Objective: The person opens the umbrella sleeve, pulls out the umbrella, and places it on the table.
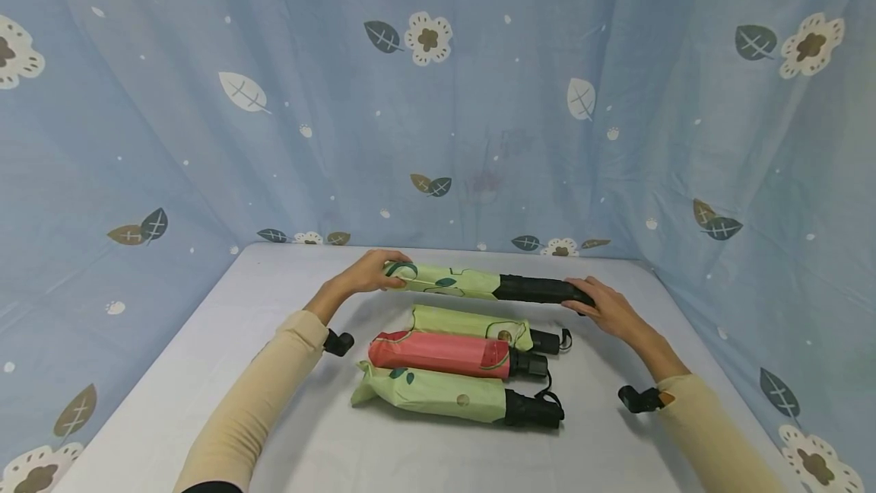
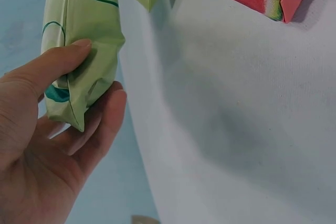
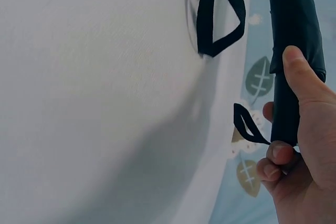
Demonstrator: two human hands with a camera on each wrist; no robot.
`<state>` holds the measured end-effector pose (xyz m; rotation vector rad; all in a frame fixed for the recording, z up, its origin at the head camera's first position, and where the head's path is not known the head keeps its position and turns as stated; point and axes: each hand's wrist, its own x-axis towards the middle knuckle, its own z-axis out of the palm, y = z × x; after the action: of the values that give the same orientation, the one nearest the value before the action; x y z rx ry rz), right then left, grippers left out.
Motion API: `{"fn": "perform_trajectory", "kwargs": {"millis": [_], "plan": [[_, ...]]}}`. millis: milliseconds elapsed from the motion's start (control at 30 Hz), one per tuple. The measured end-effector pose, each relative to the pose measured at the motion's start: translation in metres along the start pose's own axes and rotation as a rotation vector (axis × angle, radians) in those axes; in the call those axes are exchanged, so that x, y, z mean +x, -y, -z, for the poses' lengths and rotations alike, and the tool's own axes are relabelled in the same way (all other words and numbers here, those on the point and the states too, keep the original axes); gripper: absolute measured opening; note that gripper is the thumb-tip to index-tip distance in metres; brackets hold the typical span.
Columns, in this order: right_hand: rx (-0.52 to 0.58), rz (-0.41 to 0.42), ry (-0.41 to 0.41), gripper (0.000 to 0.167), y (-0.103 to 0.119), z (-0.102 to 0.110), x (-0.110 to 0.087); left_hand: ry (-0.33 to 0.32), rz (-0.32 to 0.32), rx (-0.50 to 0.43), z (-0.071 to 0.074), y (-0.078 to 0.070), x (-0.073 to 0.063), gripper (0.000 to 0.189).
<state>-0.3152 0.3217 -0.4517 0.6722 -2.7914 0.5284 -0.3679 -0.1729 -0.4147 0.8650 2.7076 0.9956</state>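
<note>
A folded umbrella (image 1: 452, 281) in a light green leaf-print cover is held level above the far part of the table. My left hand (image 1: 372, 272) pinches its covered end, thumb on top and fingers beneath in the left wrist view. Around the black handle (image 3: 286, 98) at the other end, my right hand (image 1: 605, 309) curls its thumb and fingers; a small strap loop (image 3: 245, 124) hangs beside it. Nearer on the table lie three more folded umbrellas in a stack of rows: a green one (image 1: 465, 321), a red one (image 1: 431, 351) and another green one (image 1: 445, 394).
The white table (image 1: 328, 440) lies under everything. Blue curtains (image 1: 479, 97) printed with leaves and flowers stand around its back and sides. Black wrist cameras sit on the left wrist (image 1: 338, 342) and the right wrist (image 1: 639, 399).
</note>
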Motion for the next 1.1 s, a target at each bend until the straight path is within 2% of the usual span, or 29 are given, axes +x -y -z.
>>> {"fn": "perform_trajectory", "kwargs": {"millis": [333, 800, 1100], "plan": [[-0.009, -0.042, -0.004, 0.055, -0.014, 0.006, -0.011, 0.004, 0.016, -0.007, 0.0, 0.001, -0.001, 0.044], [-0.041, -0.107, 0.044, 0.056, -0.029, 0.013, -0.025, 0.021, 0.039, 0.005, -0.002, 0.005, -0.002, 0.044], [-0.042, -0.139, 0.044, 0.058, -0.035, 0.02, -0.031, 0.032, 0.059, -0.005, -0.005, 0.011, -0.003, 0.045]]}}
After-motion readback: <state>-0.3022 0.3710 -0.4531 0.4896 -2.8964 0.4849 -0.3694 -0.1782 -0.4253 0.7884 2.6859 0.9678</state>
